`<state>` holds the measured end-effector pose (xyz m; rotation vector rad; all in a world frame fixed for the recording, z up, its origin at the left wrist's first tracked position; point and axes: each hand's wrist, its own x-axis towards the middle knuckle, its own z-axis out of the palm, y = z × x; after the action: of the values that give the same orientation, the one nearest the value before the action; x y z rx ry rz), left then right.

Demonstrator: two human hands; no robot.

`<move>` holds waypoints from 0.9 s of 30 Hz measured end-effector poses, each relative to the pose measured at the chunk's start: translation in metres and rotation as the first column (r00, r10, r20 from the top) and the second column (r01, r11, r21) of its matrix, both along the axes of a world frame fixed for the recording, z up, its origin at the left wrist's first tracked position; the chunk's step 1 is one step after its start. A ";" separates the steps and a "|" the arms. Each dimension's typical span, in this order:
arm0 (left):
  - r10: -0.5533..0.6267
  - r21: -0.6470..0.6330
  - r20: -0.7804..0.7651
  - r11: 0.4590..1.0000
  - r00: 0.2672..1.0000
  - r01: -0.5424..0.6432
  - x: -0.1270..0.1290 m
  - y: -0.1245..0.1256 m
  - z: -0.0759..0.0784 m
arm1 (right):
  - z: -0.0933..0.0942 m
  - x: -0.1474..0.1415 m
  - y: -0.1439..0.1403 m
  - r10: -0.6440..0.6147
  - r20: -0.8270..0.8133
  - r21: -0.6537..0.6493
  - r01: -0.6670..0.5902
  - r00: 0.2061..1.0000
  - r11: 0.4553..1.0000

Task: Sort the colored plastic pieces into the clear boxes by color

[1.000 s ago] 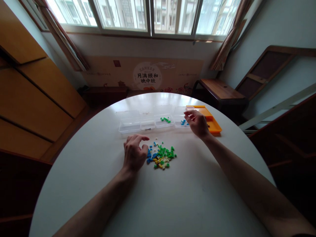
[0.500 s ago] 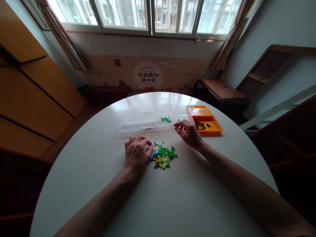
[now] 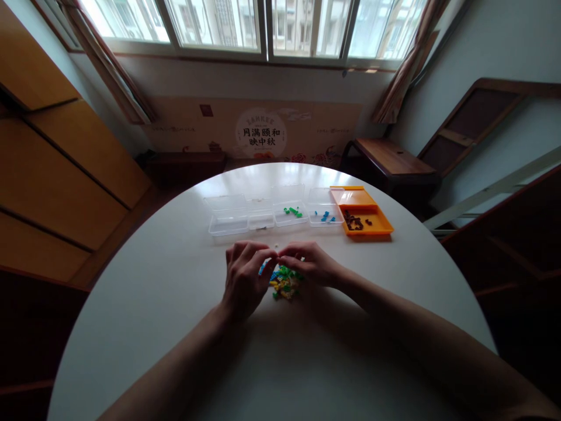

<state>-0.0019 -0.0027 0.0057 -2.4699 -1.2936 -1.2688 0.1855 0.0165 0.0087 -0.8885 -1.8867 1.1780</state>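
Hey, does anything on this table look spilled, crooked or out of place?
Nothing is damaged. One small pale brick lies alone on the table, apart from the brick pile under both hands.

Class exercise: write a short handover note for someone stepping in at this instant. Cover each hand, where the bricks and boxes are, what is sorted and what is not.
Left hand: fingers curled at the left edge of the mixed brick pile; whether it pinches a brick cannot be told.
Right hand: over the pile's far right side, fingertips meeting the left hand's; grip also unclear.
Boxes, in a row beyond the pile: two clear boxes that look nearly empty, a clear box with green bricks, a clear box with blue bricks, an orange box with dark pieces.
Done: some green, blue and dark pieces are boxed.
Left: green, blue, yellow and pale bricks remain in the pile on the white table.
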 end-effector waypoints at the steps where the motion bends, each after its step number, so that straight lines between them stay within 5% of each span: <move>1: -0.013 0.022 0.005 1.000 1.000 0.013 0.000 -0.001 0.000 | 0.000 -0.001 0.000 0.027 -0.053 -0.066 -0.031 0.998 0.997; 6: -0.080 0.057 0.022 0.995 0.997 0.079 -0.002 0.001 -0.003 | -0.002 0.001 0.001 0.072 -0.163 -0.198 -0.104 0.984 0.975; 10: -0.085 0.065 0.036 0.994 0.996 0.083 -0.003 0.003 -0.005 | 0.004 0.003 0.001 -0.011 0.011 0.025 0.010 1.000 1.000; 14: -0.081 0.054 0.053 0.996 0.995 0.078 -0.002 0.005 -0.005 | 0.006 0.015 0.014 -0.173 0.087 0.212 0.151 0.981 0.966; 16: -0.075 0.050 0.056 0.996 0.996 0.073 -0.002 0.005 -0.005 | 0.004 0.028 0.027 -0.321 0.063 0.242 0.298 0.945 0.923; 20: -0.049 0.042 0.063 0.998 0.997 0.046 0.000 0.004 -0.005 | -0.003 0.061 0.055 -0.653 0.003 0.262 0.629 0.758 0.731; 23: -0.017 0.025 0.070 1.000 0.997 0.015 0.000 0.003 -0.005 | -0.008 0.080 0.066 -0.737 0.014 0.238 0.713 0.676 0.659; 27: 0.033 -0.011 0.096 0.999 0.995 -0.032 -0.001 0.004 -0.004 | -0.010 0.088 0.066 -0.765 0.032 0.228 0.741 0.643 0.632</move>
<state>-0.0030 0.0010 0.0014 -2.4108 -1.3583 -1.3931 0.2732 0.0827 -0.0017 -1.4731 -1.4079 0.4029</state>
